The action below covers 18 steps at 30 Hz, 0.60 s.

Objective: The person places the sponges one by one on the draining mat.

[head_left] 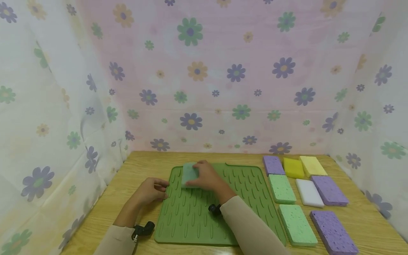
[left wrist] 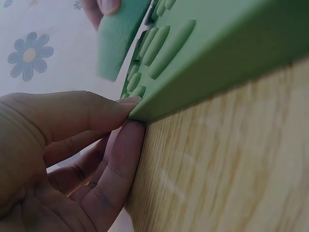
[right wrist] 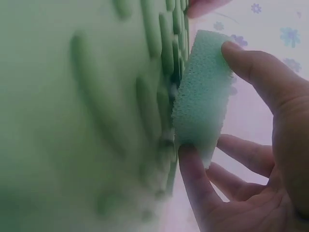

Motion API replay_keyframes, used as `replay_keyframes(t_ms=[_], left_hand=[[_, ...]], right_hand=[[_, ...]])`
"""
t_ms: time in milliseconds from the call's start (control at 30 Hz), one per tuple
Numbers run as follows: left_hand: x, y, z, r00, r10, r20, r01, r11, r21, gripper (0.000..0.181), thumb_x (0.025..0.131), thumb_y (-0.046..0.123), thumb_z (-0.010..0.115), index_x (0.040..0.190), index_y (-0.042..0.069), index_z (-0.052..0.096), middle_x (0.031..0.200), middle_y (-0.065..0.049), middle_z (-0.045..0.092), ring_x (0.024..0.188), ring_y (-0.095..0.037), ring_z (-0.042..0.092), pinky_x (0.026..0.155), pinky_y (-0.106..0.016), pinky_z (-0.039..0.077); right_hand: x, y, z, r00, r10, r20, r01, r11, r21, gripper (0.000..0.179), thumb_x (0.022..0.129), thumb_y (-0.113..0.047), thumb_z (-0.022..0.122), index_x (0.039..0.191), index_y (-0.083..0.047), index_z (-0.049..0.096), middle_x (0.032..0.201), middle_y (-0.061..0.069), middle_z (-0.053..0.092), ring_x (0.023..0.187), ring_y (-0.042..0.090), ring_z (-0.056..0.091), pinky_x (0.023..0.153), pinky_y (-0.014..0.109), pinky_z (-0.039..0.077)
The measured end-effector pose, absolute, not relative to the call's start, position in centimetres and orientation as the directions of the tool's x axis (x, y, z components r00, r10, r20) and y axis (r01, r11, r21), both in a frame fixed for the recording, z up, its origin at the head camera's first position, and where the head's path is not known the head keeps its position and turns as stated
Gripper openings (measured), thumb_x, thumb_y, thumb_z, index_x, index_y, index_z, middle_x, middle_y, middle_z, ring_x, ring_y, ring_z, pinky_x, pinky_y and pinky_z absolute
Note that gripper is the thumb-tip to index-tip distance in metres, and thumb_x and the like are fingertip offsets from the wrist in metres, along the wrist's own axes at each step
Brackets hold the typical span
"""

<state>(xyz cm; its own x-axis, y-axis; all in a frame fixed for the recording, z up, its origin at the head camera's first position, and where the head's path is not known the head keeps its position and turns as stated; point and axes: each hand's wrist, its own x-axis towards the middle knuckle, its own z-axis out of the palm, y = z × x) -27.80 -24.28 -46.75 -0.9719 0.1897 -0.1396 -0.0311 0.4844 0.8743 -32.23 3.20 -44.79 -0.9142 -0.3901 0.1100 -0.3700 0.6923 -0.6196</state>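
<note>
Flowered cloth (head_left: pixel 216 53) lines the back and both sides of a wood-grain surface (head_left: pixel 143 162). The right hand (head_left: pixel 207 177) grasps a pale blue-green sponge (head_left: pixel 188 173) between thumb and fingers, at the far left corner of a ridged green mat (head_left: pixel 185 221); whether the underside touches the ridges, I cannot tell for sure. The left hand (head_left: pixel 149 191) looks relaxed, its fingertips touching the mat's left edge.

Farther out, a black wrist camera (head_left: pixel 145 229) sits by the left beige sleeve (head_left: pixel 116 241). Beyond the mat's right edge, eight more blocks lie flat on the surface: three purple sponges (head_left: pixel 329 190), two light green sponges (head_left: pixel 297 225), a mustard sponge (head_left: pixel 293 168), a pale yellow sponge (head_left: pixel 313 166) and a white sponge (head_left: pixel 309 193).

As I judge it, the step in hand is positioning the sponge at that corner while the left hand steadies the mat. The next move probably calls for keeping the block level and in line with the rim, then an even loosening of the fingers.

No brand, label or writing is readable anywhere.
</note>
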Motion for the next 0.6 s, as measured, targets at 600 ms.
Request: replay_keyframes(t_ms=[600], left_hand=[[-27.6, -24.4, -46.6, -0.968, 0.214, -0.129, -0.012, 0.477, 0.879, 0.046, 0.086, 0.002, 0.079, 0.131, -0.001, 0.068, 0.120, -0.017, 0.066, 0.101, -0.023, 0.066, 0.079, -0.038, 0.064]], right_hand=[[-31.9, 0.1, -44.8, -0.929, -0.370, 0.022, -0.286, 0.676, -0.679, 0.092, 0.080, -0.043, 0.090, 0.152, -0.002, 0.049, 0.162, 0.020, 0.033, 0.142, 0.038, 0.045, 0.110, 0.051, 0.049]])
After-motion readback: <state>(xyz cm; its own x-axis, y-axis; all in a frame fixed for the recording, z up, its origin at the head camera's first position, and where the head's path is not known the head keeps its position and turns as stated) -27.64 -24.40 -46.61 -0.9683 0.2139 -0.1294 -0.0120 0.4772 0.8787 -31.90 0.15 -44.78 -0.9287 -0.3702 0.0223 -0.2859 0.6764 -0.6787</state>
